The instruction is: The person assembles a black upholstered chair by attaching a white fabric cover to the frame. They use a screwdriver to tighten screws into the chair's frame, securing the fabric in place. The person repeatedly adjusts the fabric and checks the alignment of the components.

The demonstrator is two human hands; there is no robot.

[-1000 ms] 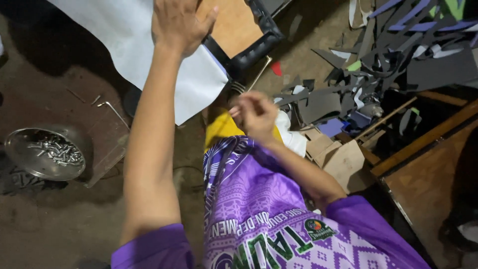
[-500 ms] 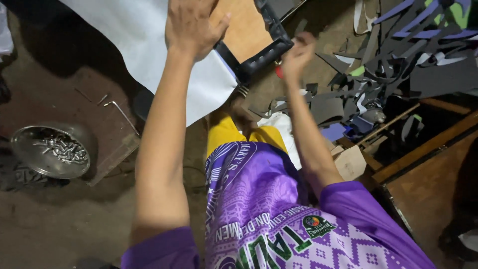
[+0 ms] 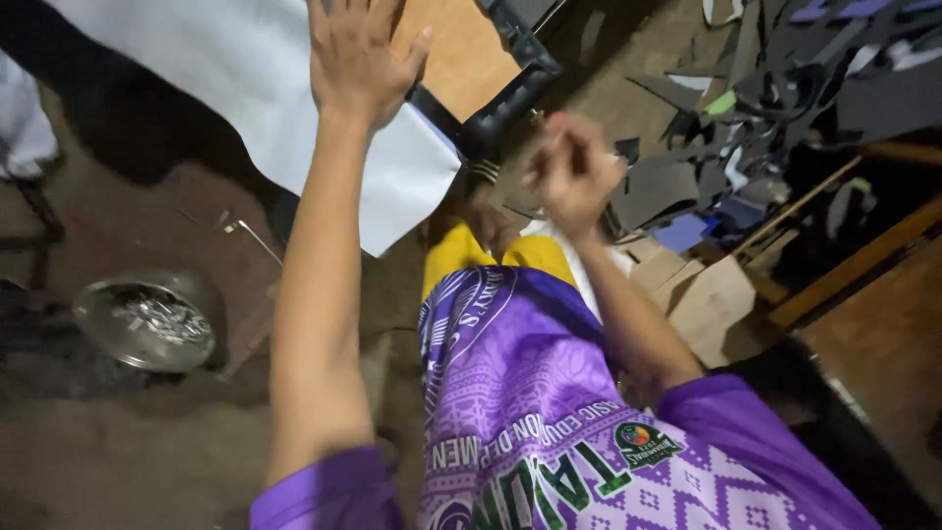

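Head view: left hand (image 3: 361,54), fingers spread wide, presses flat on white sheet (image 3: 245,88) draped across upper left of frame, over board (image 3: 461,59) with black edging (image 3: 510,93). Sheet looks thin, soft, floppy; best held flat or pinched at edge. Right hand (image 3: 571,169), upper centre, blurred, curled into fist; contents cannot be told. Lower left: round metal bowl (image 3: 147,322) holding small metal pieces. Dark scraps (image 3: 765,108) upper right.

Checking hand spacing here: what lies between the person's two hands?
In the head view, a black padded frame corner lies between left hand on the white sheet and raised right hand.
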